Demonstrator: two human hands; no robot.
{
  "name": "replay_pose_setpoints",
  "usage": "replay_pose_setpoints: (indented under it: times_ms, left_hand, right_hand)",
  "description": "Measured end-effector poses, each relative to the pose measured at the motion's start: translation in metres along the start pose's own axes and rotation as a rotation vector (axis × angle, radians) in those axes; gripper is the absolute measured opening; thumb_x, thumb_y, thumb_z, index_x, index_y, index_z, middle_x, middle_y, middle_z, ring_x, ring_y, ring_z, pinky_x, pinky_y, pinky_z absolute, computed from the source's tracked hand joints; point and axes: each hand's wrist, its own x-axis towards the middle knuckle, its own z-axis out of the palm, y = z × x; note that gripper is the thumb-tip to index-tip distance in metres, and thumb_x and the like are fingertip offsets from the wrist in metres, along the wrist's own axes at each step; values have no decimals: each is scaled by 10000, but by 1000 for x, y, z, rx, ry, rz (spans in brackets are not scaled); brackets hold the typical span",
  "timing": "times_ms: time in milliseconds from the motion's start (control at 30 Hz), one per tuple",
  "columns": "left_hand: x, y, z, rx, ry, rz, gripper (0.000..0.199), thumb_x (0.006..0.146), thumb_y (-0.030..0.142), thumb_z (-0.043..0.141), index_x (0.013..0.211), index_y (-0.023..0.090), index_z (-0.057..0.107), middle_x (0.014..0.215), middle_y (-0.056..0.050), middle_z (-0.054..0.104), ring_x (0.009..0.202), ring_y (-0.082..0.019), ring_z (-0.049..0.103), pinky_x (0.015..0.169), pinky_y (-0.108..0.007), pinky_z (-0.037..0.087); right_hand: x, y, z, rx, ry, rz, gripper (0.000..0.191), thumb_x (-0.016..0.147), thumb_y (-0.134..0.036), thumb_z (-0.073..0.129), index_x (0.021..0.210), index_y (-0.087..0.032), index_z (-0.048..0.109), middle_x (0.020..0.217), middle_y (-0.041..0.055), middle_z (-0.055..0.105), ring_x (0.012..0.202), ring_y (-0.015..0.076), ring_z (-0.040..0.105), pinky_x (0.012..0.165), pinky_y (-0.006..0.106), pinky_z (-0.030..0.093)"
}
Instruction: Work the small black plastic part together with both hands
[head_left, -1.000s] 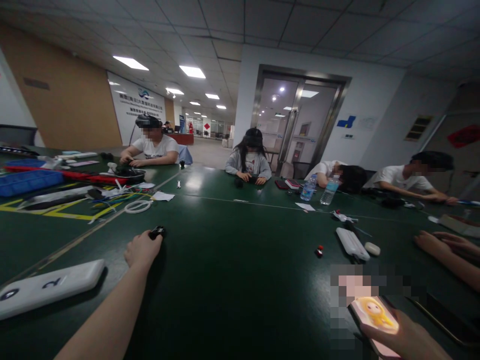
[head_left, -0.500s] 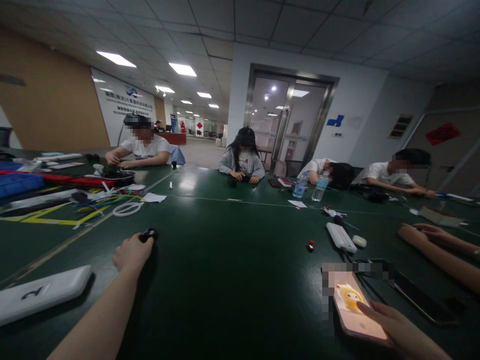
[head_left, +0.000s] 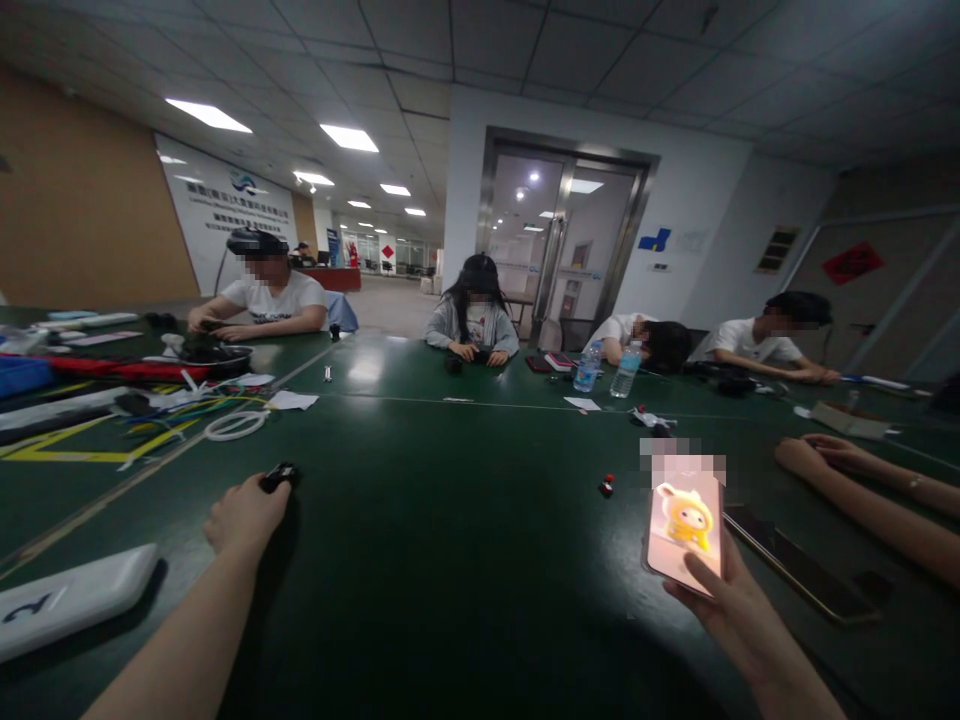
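My left hand rests on the green table, closed around a small black object whose kind I cannot make out. On the right, my right hand grips a smartphone, its screen lit with a yellow cartoon figure. The phone is held up and tilted toward me, thumb over the lower screen. Beside it, flat on the table, lies a dark phone. A small red and black item sits left of the lit phone.
At left are a white power bank marked 2, a coiled white cable and a blue tray. Two water bottles stand at the far side. Another person's hands rest at right; several people sit around the table.
My right hand has raised the smartphone off the table and turned it more upright. The white device behind it is now hidden. My left hand keeps its hold; the whole view has shifted slightly.
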Motion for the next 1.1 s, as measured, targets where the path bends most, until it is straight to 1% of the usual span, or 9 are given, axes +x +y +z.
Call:
replay_pose_setpoints:
  times_ms: [33,67,167,367,567,700,800,933,1100]
  left_hand:
    - [0,0,0,2,-2,2,600,759,511,411,1260,209,542,1171,-174,587,1054,-383,541,769,-471,463]
    - [0,-1,0,3,-3,4,603,759,514,411,1261,207,542,1173,-174,585,1057,-383,539,773,-471,461]
    - [0,-1,1,7,8,9,601,758,517,416,1255,205,547,1163,-174,590,1053,-381,540,783,-471,456]
    - [-1,0,3,-19,22,24,586,768,495,431,1249,184,556,1158,-195,588,1063,-383,534,793,-473,445]
    - [-3,0,3,-57,33,23,585,755,486,456,1241,178,560,1162,-206,586,1071,-393,526,797,-489,436]
    - [-3,0,3,-57,41,32,579,744,489,465,1227,186,568,1142,-202,597,1038,-390,543,790,-488,439]
    - [-3,0,2,-47,29,36,589,752,495,449,1242,186,555,1148,-194,594,1044,-386,544,788,-480,444]
    - [-4,0,0,-43,21,30,595,759,494,446,1251,176,549,1163,-197,587,1069,-384,533,793,-472,446]
    - [-5,1,-1,-36,17,26,593,773,493,425,1263,178,541,1171,-190,584,1069,-382,534,796,-465,448]
  right_hand:
    - [-3,-1,6,-21,-9,-33,1072,463,-273,857,1362,-397,286,1090,32,633,818,235,649,571,296,565]
    - [-5,-2,13,-34,-2,-84,1071,459,-276,858,1360,-396,292,1116,39,617,816,229,642,560,284,559]
    - [-13,-5,29,-90,10,-161,1031,480,-337,844,1358,-374,305,1186,73,574,829,245,632,558,310,560]
    - [-17,-9,40,-200,14,-263,938,514,-419,810,1329,-338,353,1270,106,510,927,290,603,561,332,561]
    - [-17,-12,42,-222,52,-289,991,496,-445,808,1351,-332,321,1248,120,520,905,310,610,547,361,567]
    - [-20,-14,44,-243,43,-284,992,514,-432,803,1362,-321,302,1244,119,518,935,317,600,551,347,568]
    - [-22,-17,46,-252,49,-274,991,506,-409,813,1358,-315,316,1202,109,548,906,310,609,549,346,565]
    - [-25,-19,47,-163,30,-253,979,492,-338,830,1341,-342,342,1204,90,551,885,295,612,562,359,564]
    - [-27,-20,47,-25,-21,-202,840,596,-339,754,1332,-380,352,1259,68,533,877,283,619,574,385,558]
